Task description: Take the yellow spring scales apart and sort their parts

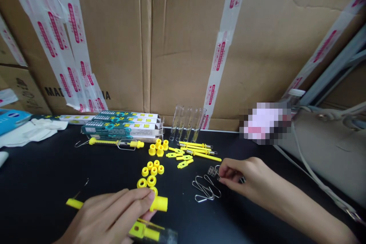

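Note:
My left hand (114, 213) is closed, pinching a yellow plastic cap (160, 204) between thumb and forefinger. Below these fingers, a transparent tube (170, 235) with a yellow slotted piece (137, 230) inside lies against the same hand. A yellow rod (74, 203) with a thin wire hook sticks out on the hand's left side. My right hand (243, 175) has thumb and forefinger together at some small metal pieces (212, 170); what is between the fingertips is too small to tell. Bent wire hooks (204, 190) lie just left of it.
Yellow rings and caps (151, 180) lie mid-table, with yellow slotted pieces (183, 157) and rods with springs (200, 148) beyond. Several transparent tubes (187, 124) stand before a large carton (183, 45). An assembled spring scale (114, 143) lies by green-white boxes (122, 126). A bag (328, 152) stands right.

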`<state>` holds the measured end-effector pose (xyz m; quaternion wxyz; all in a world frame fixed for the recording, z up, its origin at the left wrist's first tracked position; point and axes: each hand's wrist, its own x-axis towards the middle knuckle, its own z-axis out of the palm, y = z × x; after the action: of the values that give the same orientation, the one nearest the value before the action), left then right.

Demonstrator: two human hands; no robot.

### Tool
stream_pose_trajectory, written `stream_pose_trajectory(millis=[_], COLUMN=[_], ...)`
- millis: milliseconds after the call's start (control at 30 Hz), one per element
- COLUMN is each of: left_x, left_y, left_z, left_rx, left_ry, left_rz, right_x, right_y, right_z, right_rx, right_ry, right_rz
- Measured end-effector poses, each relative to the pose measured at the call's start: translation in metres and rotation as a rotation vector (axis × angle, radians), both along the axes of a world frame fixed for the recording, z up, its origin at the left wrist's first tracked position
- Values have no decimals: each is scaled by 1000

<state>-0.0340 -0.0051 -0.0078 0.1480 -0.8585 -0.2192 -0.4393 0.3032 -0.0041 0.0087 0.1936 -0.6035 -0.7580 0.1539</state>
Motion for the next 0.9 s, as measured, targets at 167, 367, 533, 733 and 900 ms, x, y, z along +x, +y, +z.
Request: stream_pose_trajectory(millis=[167, 367, 533, 733, 900], left_x=[0, 0, 1, 0, 1], left_y=[0, 1, 1, -1, -1], left_z=[0, -2, -1, -3, -1], left_rx=[-4, 23, 16, 17, 23], left_ry=[8, 6, 6, 3, 0], left_rz=[5, 26, 23, 23, 26], right_x=[-1, -7, -9, -10, -9], right_y=[2, 4, 4, 2, 1], right_z=[-5, 2, 8, 9, 3], right_rx=[29, 21, 18, 49, 109], right_ry=[-7, 71, 57, -3, -72], right_rz=[30, -22, -20, 21, 8])
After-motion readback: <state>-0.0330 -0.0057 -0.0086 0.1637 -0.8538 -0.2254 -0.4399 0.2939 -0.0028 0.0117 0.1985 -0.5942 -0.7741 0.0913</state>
